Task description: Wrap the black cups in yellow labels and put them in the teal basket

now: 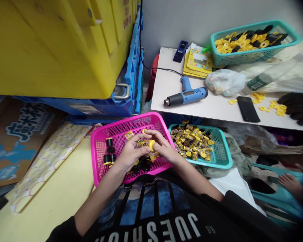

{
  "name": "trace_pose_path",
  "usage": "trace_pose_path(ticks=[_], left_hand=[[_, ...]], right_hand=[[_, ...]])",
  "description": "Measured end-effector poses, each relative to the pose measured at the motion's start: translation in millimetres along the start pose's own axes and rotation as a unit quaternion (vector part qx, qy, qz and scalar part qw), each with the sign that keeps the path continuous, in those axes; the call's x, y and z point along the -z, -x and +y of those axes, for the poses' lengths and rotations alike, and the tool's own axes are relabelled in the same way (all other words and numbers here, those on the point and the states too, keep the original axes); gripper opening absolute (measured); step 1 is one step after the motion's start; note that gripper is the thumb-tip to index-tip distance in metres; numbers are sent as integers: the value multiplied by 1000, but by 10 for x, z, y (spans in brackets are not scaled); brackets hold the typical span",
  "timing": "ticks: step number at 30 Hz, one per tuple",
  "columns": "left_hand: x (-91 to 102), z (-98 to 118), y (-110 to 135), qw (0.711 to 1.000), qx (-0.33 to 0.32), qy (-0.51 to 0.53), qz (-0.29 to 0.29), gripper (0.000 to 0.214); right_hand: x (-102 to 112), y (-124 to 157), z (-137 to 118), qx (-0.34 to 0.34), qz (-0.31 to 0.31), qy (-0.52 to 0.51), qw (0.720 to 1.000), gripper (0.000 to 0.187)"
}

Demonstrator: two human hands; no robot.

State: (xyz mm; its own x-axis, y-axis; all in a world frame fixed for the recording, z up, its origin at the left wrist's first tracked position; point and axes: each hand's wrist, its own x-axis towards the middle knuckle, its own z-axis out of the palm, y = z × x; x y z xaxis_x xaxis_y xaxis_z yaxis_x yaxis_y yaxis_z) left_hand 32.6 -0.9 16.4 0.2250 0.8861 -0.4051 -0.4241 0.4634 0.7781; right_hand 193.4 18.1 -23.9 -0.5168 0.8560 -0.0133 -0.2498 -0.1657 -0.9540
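Over the pink basket [108,128], my two hands meet around a small bottle [143,144] with a yellow cap and a printed yellow sleeve. My left hand [130,152] grips its body from the left, fingers curled. At the cap end, my right hand [165,148] pinches it with thumb and fingers. Beneath them in the basket lie several black bottles [109,142] with yellow caps, some partly hidden by my hands. A loose printed sleeve [129,135] lies near the basket's middle.
A teal basket [223,151] of sleeved bottles stands to the right. On the white table [161,80] are a blue heat gun [188,96], a black phone [248,109], and a second teal basket [244,57] of yellow and black parts. Yellow crates [53,47] rise at left. Someone's foot [289,183] shows at right.
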Motion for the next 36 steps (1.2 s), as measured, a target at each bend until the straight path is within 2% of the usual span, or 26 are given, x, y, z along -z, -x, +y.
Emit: trace_pose_path(ticks=[4,6,8,10,12,14,16,18,19,21,22,23,24,26,27,28,29,31,33,36], left_hand=[[17,-17,-17,1000,1,2,-11,45],[19,-42,-25,1000,6,-2,-10,45],[14,-69,-33,1000,7,-7,-9,48],[1,-95,-41,1000,6,-20,-17,48],[-21,-115,-48,998,14,-49,-48,44],[-40,-123,-52,990,36,-82,-105,42],[-34,-113,-57,978,71,-114,-163,47],[23,-86,-72,974,74,-144,-156,51],[74,-68,-85,978,61,-159,-124,50],[208,-36,-119,982,14,-185,-26,45],[281,-25,-138,980,-8,-197,19,43],[350,-21,-157,976,-25,-207,53,42],[408,-24,-176,972,-39,-218,77,42],[486,-52,-209,964,-58,-240,96,40],[505,-75,-221,960,-63,-256,97,38],[517,-101,-229,954,-67,-276,94,35],[525,-126,-232,948,-69,-298,90,31],[547,-166,-218,936,-72,-334,80,26],[595,-178,-186,933,-72,-344,76,25],[697,-145,-134,938,-65,-329,92,28]], right_hand=[[34,85,-24,24,16,35,999,57],[31,119,-53,73,15,115,991,62],[9,142,-100,134,20,234,963,64],[-16,163,-156,188,39,343,920,54],[-19,207,-216,220,47,396,890,45],[36,307,-288,231,38,413,880,41],[183,482,-378,203,49,430,878,37],[431,705,-472,125,114,479,862,33],[578,812,-511,62,159,518,838,33],[848,959,-554,-54,225,614,755,39],[936,982,-552,-86,244,649,715,41],[975,963,-533,-96,250,670,692,41],[957,901,-497,-89,242,678,688,37],[769,669,-376,-53,168,663,727,27],[624,515,-293,-42,100,650,752,23],[470,349,-201,-49,10,646,762,22],[326,184,-103,-71,-77,657,747,23],[122,-103,85,-134,-181,709,668,26],[64,-295,224,-161,-206,731,631,25],[154,-399,293,-167,-209,738,619,20]])
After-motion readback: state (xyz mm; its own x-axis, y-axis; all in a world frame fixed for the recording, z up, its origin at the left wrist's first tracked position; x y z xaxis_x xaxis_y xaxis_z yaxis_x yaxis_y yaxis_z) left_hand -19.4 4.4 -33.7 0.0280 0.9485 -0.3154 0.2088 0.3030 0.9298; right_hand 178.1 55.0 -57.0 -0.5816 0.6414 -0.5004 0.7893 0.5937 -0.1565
